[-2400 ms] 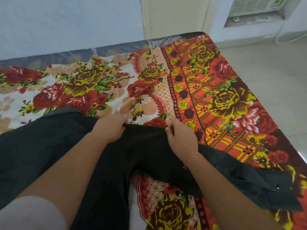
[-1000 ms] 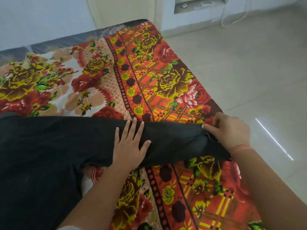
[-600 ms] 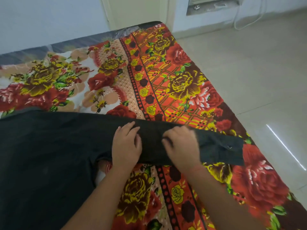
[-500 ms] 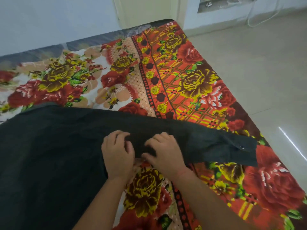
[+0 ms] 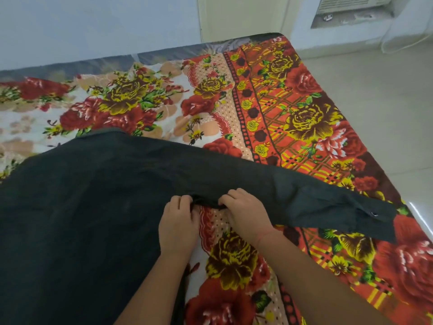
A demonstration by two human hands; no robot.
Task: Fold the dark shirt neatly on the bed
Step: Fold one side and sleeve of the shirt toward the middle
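Dark shirt of blackish-green cloth lies spread flat on the bed, covering the near left part of the red, orange and yellow floral bedspread. In the head view, its long sleeve stretches out to the right across the bedspread and ends in a cuff with a small metal snap near the bed's right edge. The person's left hand and right hand sit close together, just apart, at the sleeve's near edge where it meets the body of the shirt. The fingers of the left hand are curled tightly and pinch a bunched fold of the dark cloth. The right hand's fingers curl over the same edge and grip it just beside. A thin red thread circles the right wrist. Beyond the bed are a pale blue wall, a grey tiled floor and a white ventilated unit set in the wall.
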